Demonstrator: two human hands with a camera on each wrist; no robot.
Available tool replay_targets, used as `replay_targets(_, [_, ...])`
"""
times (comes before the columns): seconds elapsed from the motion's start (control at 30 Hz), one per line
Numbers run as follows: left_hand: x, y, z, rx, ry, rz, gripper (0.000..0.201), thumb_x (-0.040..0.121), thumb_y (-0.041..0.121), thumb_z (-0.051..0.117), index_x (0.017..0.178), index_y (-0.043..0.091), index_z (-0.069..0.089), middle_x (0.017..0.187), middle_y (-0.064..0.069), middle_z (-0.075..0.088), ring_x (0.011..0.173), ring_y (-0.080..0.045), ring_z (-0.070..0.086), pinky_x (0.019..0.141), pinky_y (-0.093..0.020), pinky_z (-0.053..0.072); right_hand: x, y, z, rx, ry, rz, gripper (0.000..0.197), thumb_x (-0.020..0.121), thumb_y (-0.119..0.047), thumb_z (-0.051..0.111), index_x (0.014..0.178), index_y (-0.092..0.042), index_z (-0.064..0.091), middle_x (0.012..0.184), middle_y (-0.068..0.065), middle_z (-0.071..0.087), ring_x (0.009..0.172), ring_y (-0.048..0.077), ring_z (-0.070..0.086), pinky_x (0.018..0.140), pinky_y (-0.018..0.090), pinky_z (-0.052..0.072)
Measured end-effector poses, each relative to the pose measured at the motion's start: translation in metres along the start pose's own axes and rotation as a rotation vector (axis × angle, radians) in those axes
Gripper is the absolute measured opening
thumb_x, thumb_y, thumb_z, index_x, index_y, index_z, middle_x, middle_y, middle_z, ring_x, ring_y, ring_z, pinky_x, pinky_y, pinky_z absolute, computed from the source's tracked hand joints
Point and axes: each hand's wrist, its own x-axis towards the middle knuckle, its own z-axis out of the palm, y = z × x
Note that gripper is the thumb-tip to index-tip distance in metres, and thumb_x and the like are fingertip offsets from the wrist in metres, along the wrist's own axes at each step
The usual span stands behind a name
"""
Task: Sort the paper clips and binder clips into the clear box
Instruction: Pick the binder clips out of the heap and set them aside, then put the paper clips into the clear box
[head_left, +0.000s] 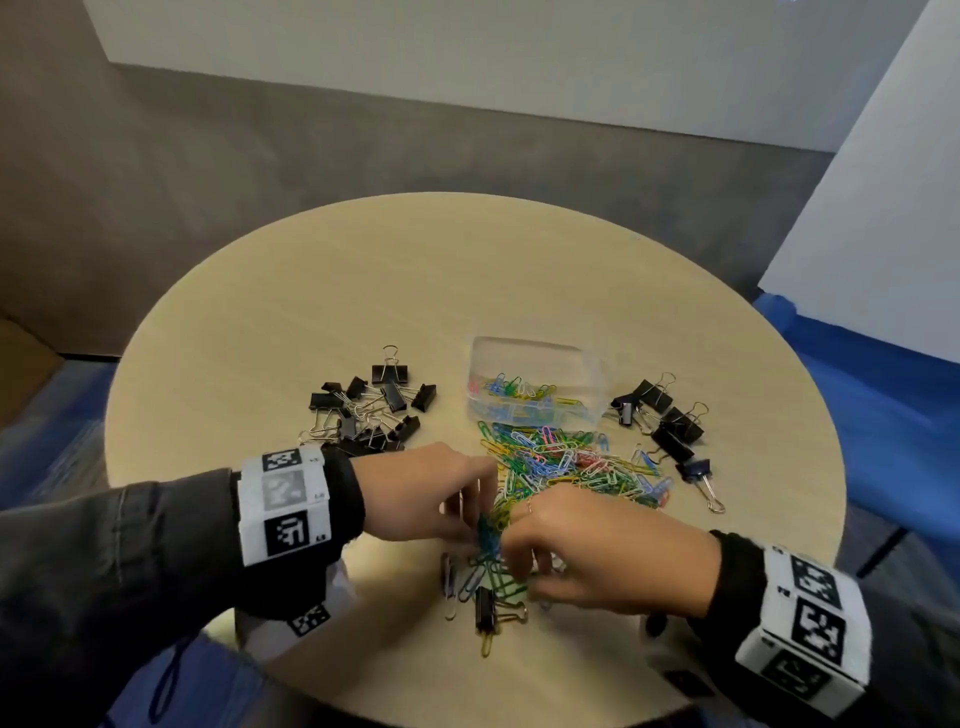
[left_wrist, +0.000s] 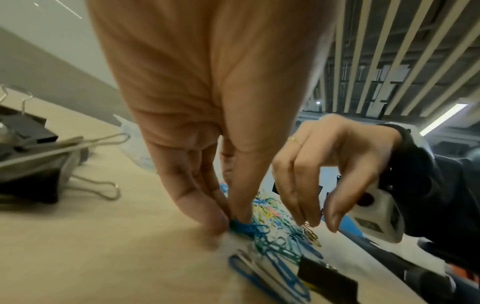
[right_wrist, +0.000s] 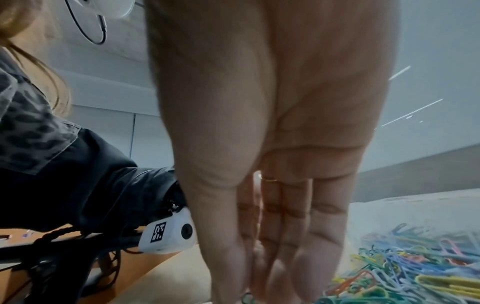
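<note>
A clear box (head_left: 535, 364) holding a few coloured paper clips stands mid-table. In front of it spreads a pile of coloured paper clips (head_left: 566, 462), also visible in the right wrist view (right_wrist: 405, 273). Black binder clips lie in a heap on the left (head_left: 363, 410) and a looser group on the right (head_left: 667, 423). My left hand (head_left: 480, 525) pinches a bunch of blue and green paper clips (left_wrist: 246, 226) at the pile's near end between thumb and fingertips (left_wrist: 215, 218). My right hand (head_left: 524, 571) reaches down beside it, its thumb and fingertips (left_wrist: 309, 218) closed on clips.
One black binder clip (head_left: 485, 608) lies among loose paper clips just in front of my hands, near the round table's (head_left: 311, 291) front edge. Grey walls and blue floor surround the table. The table's far half is bare wood.
</note>
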Motion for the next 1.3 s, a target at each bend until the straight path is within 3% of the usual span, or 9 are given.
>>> replay_targets(0.23, [-0.014, 0.029, 0.012, 0.274, -0.032, 0.108, 0.041, 0.078, 0.052, 0.068, 0.103, 0.023, 0.053, 0.102, 0.006, 0.057, 0.075, -0.007, 0.043, 0.061, -0.019, 0.038, -0.009, 0.037, -0.011, -0.059, 0.125, 0.286, 0.012, 0.091, -0.027, 0.057, 0.079, -0.028, 0.056, 0.081, -0.013, 0.056, 0.07, -0.001, 0.048, 0.064, 0.014, 0.035])
replay_targets(0.37, [-0.011, 0.034, 0.018, 0.406, -0.037, 0.081, 0.033, 0.079, 0.048, 0.067, 0.103, 0.027, 0.057, 0.102, 0.002, 0.06, 0.086, -0.021, 0.057, 0.069, -0.035, 0.052, -0.013, 0.048, -0.014, -0.058, 0.129, 0.353, 0.013, 0.092, -0.031, 0.057, 0.08, -0.026, 0.059, 0.083, -0.012, 0.062, 0.068, -0.002, 0.051, 0.061, 0.013, 0.035])
replay_targets(0.47, [-0.01, 0.036, 0.02, 0.446, -0.037, 0.064, 0.032, 0.077, 0.042, 0.065, 0.104, 0.027, 0.058, 0.103, 0.0, 0.06, 0.09, -0.026, 0.06, 0.069, -0.038, 0.054, -0.017, 0.056, -0.015, -0.056, 0.185, 0.411, 0.014, 0.092, -0.021, 0.051, 0.089, -0.021, 0.065, 0.087, -0.009, 0.062, 0.073, 0.001, 0.053, 0.063, 0.013, 0.036])
replay_targets(0.6, [-0.012, 0.037, 0.011, 0.428, 0.035, 0.064, 0.032, 0.075, 0.046, 0.063, 0.1, 0.026, 0.061, 0.097, 0.007, 0.063, 0.083, -0.017, 0.059, 0.066, -0.032, 0.051, -0.015, 0.062, -0.014, -0.025, 0.16, 0.444, 0.027, 0.095, -0.024, 0.047, 0.121, -0.022, 0.058, 0.12, -0.005, 0.058, 0.105, 0.008, 0.053, 0.089, 0.02, 0.04])
replay_targets(0.73, [-0.022, 0.024, -0.02, 0.423, 0.133, -0.01, 0.031, 0.079, 0.055, 0.059, 0.099, 0.031, 0.061, 0.094, 0.016, 0.062, 0.064, 0.004, 0.044, 0.062, -0.022, 0.041, -0.006, 0.064, -0.012, 0.012, 0.027, 0.429, 0.056, 0.097, -0.036, 0.048, 0.148, -0.021, 0.029, 0.151, -0.003, 0.036, 0.134, 0.013, 0.037, 0.113, 0.027, 0.029])
replay_targets(0.9, [-0.02, -0.019, -0.065, 0.489, 0.267, -0.271, 0.026, 0.083, 0.055, 0.058, 0.098, 0.034, 0.061, 0.089, 0.019, 0.061, 0.076, -0.003, 0.052, 0.057, -0.02, 0.037, -0.002, 0.046, 0.005, 0.015, -0.028, 0.374, 0.068, 0.099, -0.033, 0.043, 0.154, -0.02, 0.005, 0.162, -0.004, 0.004, 0.147, 0.012, 0.013, 0.119, 0.025, 0.012])
replay_targets(1.07, [-0.009, -0.046, -0.071, 0.533, 0.165, -0.45, 0.022, 0.083, 0.044, 0.062, 0.101, 0.032, 0.063, 0.093, 0.015, 0.061, 0.084, -0.008, 0.058, 0.055, -0.018, 0.036, -0.006, 0.031, 0.0, 0.043, -0.041, 0.339, 0.063, 0.099, -0.031, 0.043, 0.154, -0.021, 0.013, 0.162, -0.005, 0.008, 0.146, 0.011, 0.017, 0.117, 0.022, 0.013])
replay_targets(1.2, [0.002, -0.038, -0.067, 0.591, 0.232, -0.37, 0.03, 0.086, 0.036, 0.061, 0.116, 0.03, 0.058, 0.119, 0.011, 0.052, 0.104, -0.01, 0.054, 0.068, -0.023, 0.041, -0.019, 0.049, -0.01, 0.014, 0.029, 0.449, 0.061, 0.099, -0.032, 0.041, 0.152, -0.018, 0.016, 0.16, 0.001, 0.017, 0.144, 0.013, 0.024, 0.118, 0.025, 0.019])
replay_targets(1.3, [0.019, -0.02, -0.062, 0.438, 0.291, -0.134, 0.049, 0.093, 0.026, 0.054, 0.14, 0.027, 0.041, 0.147, 0.012, 0.034, 0.131, -0.009, 0.039, 0.102, -0.023, 0.037, -0.024, 0.067, -0.015, 0.007, -0.015, 0.566, 0.064, 0.1, -0.038, 0.04, 0.153, -0.013, 0.013, 0.161, 0.007, 0.013, 0.146, 0.018, 0.021, 0.118, 0.028, 0.018])
